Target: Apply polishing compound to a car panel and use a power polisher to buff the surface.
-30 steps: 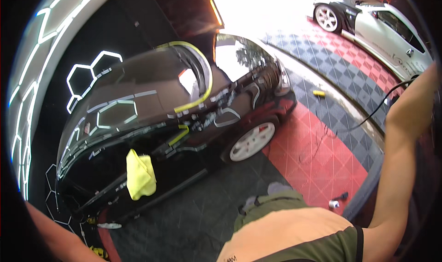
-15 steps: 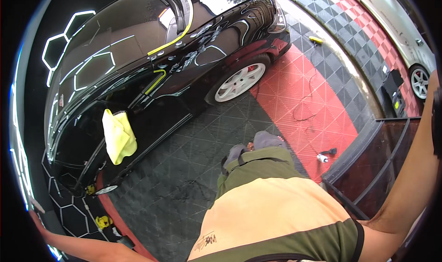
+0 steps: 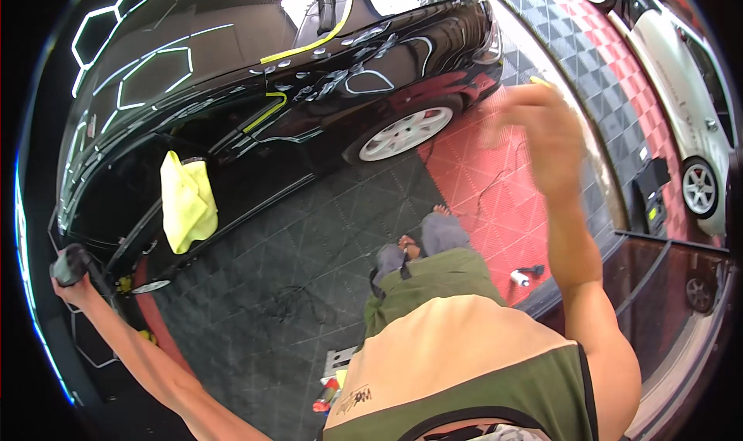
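At the far left, my left hand [image 3: 71, 290] is closed around a dark rounded thing with a grey-green face [image 3: 71, 264]; its kind cannot be made out. It is beside the end of the black car [image 3: 340, 143]. My right hand [image 3: 546, 135] is raised over the red floor, apart from the car in the picture, its fingers smeared by motion. A yellow cloth [image 3: 186, 205] hangs on the car's side. Yellow tape [image 3: 306, 51] edges a body seam, and a second strip [image 3: 265, 113] runs lower down.
The floor is black and red interlocking tiles [image 3: 464, 209]. A small white-and-dark device [image 3: 521, 277] lies near my feet. To the right stand a dark-panelled frame [image 3: 588, 309], a black box [image 3: 652, 197] and a silver car [image 3: 681, 92]. Coloured items [image 3: 329, 398] sit by my left side.
My right arm has swung from the right edge inward and up. My left hand has come into view with the dark thing. The view has shifted slightly.
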`<state>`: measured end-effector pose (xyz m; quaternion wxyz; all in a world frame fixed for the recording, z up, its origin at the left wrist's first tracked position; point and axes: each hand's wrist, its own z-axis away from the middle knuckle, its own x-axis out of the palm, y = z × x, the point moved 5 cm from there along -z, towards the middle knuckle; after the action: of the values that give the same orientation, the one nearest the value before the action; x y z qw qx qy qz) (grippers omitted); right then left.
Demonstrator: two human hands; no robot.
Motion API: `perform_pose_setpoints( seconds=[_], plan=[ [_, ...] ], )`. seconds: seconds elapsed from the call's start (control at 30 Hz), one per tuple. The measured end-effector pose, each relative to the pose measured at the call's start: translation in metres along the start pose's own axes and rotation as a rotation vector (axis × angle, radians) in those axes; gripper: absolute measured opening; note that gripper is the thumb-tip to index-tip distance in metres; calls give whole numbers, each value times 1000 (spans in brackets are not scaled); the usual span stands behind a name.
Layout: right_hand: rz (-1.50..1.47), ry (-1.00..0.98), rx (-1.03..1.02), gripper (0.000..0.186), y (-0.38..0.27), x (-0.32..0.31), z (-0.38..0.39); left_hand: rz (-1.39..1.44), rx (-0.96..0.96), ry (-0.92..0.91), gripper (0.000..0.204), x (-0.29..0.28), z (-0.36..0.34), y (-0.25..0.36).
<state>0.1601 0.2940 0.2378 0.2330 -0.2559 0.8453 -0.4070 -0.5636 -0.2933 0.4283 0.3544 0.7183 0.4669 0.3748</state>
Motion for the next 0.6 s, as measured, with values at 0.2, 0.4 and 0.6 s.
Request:
perform_pose_setpoints(
  seconds=[0.2, 0.4, 0.6],
  plan=[
    [-337, -257, 515, 16, 127, 119, 29, -76, -94, 227, 61, 113, 23, -34],
    [-826, -562, -483, 38, -62, 154, -57, -104, -51, 179, 63, 191, 46, 2],
    [-996, -1005, -1282, 30, -205, 165, -29, -216, 35, 326, 73, 191, 113, 80]
  ],
)
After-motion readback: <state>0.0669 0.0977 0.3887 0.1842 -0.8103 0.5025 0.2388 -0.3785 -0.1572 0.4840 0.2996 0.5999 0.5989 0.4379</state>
